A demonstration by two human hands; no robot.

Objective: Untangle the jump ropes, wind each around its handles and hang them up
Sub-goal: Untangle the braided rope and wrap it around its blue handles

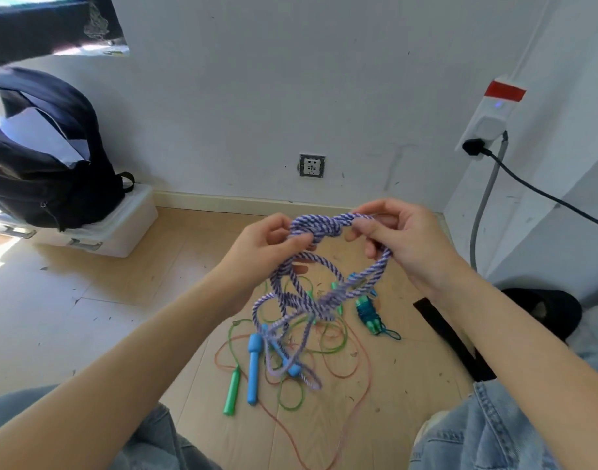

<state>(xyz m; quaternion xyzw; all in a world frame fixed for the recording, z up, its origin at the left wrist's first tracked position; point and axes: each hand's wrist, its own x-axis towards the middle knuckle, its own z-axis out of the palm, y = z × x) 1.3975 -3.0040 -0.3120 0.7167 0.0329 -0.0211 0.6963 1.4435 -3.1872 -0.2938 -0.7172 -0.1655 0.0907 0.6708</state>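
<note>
A purple-and-white braided jump rope (pixel 316 228) is knotted between my hands above the floor. My left hand (pixel 267 245) pinches the knot from the left, and my right hand (pixel 399 235) grips the rope loop on the right. The rope hangs down in tangled loops to its blue handle (pixel 253 371) on the floor. A green handle (pixel 232 390) with thin green cord (pixel 328 344) and an orange cord (pixel 355 371) lie tangled beneath. A teal rope wound around its handles (pixel 368 312) lies to the right.
A dark backpack (pixel 46 154) sits on a white plastic box (pixel 97 232) at the left wall. A wall socket (pixel 311 165) is straight ahead; a power strip (pixel 487 120) with a black cable hangs on the right. A black strap (pixel 450 337) lies on the floor right.
</note>
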